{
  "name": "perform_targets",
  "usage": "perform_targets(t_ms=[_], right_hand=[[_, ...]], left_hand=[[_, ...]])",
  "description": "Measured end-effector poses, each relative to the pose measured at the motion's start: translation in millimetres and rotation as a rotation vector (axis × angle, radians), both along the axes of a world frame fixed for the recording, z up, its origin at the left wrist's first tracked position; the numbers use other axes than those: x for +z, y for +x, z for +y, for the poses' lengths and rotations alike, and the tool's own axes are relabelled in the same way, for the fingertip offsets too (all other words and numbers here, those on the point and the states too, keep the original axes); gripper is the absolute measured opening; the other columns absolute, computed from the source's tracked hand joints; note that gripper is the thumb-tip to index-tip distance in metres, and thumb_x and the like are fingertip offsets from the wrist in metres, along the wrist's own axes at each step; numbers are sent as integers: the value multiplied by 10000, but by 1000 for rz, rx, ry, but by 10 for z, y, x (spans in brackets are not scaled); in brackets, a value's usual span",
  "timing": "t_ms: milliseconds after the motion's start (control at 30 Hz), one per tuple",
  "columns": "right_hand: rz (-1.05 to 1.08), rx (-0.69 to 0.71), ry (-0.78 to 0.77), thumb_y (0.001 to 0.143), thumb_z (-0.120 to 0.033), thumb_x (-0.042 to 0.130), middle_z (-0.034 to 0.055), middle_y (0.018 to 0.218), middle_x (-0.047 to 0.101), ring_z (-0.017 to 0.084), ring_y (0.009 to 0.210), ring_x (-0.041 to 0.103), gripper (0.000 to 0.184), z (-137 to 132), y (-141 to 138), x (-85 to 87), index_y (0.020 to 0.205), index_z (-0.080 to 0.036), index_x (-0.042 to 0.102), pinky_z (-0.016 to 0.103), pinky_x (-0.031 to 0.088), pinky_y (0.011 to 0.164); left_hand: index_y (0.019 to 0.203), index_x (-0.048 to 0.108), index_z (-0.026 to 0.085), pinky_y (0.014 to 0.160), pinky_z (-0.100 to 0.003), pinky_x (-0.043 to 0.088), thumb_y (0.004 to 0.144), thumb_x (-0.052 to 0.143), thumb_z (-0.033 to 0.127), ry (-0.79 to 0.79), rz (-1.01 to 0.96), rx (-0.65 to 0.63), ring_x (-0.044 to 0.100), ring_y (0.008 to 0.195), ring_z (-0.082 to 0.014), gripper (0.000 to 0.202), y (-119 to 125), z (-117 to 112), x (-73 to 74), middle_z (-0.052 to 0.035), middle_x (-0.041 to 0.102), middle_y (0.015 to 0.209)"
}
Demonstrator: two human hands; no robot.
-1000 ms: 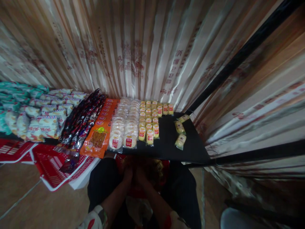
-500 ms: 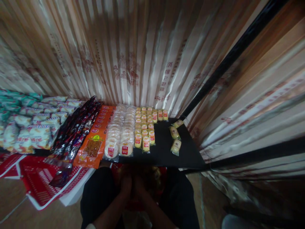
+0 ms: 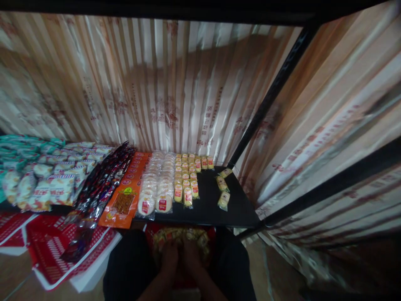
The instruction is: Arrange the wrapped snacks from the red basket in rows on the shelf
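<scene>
Between my knees sits a red basket point(image 3: 211, 231) filled with small yellow-wrapped snack packets point(image 3: 171, 232). My left hand point(image 3: 169, 252) and my right hand point(image 3: 189, 251) are both down in it, side by side, among the packets. It is dim there and my fingertips are hidden, so whether they grip a packet does not show. In front of me on the black shelf point(image 3: 206, 215), similar yellow-wrapped snacks point(image 3: 187, 196) are lined up in rows. A few loose yellow packets point(image 3: 223, 200) lie farther right on the shelf.
Left of the yellow rows are round white crackers point(image 3: 163, 203), an orange snack bag point(image 3: 122, 205), dark shiny packets point(image 3: 106, 179) and white snack bags point(image 3: 58, 188). Red baskets point(image 3: 53, 251) stand below left. Black metal posts point(image 3: 266, 100) and a pleated curtain point(image 3: 175, 92) enclose the shelf.
My view has tilted upward, bringing a black top bar into sight. My hands stay in the basket, and its yellow packets show more clearly. The shelf goods look unchanged.
</scene>
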State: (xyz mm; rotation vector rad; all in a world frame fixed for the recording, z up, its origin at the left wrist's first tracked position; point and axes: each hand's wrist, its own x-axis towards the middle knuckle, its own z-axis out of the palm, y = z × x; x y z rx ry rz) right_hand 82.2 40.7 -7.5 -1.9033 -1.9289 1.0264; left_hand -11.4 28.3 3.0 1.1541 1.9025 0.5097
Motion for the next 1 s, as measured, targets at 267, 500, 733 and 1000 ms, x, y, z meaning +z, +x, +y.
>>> perform_targets(t_ms=[267, 500, 733, 1000], right_hand=[[12, -2, 101, 774, -297, 448, 129, 985, 666, 211, 921, 607, 330, 14, 145, 494, 1008, -126, 606, 268, 414, 797], [284, -42, 131, 755, -411, 469, 33, 840, 686, 168, 774, 620, 296, 26, 355, 791, 903, -207, 624, 266, 440, 726], [431, -86, 116, 727, -490, 493, 26, 750, 665, 155, 682, 594, 362, 108, 465, 885, 859, -187, 640, 254, 442, 636], [580, -232, 70, 694, -529, 539, -32, 555, 566, 101, 495, 498, 430, 184, 504, 948, 922, -168, 591, 205, 368, 475]], left_hand=[[1011, 609, 150, 940, -254, 354, 762, 415, 140, 119, -45, 85, 538, 1027, -158, 316, 72, -79, 323, -79, 621, 1074], [979, 611, 179, 939, -262, 347, 727, 451, 134, 295, -56, -1, 528, 1010, -161, 302, 101, -129, 539, -55, 631, 1037], [974, 584, 187, 907, -258, 375, 710, 454, 118, 256, -215, 30, 557, 977, -156, 302, 127, -131, 565, -41, 639, 1027], [953, 559, 122, 724, -212, 448, 747, 437, 153, 187, -517, 54, 606, 786, -126, 242, 232, -125, 676, -77, 663, 918]])
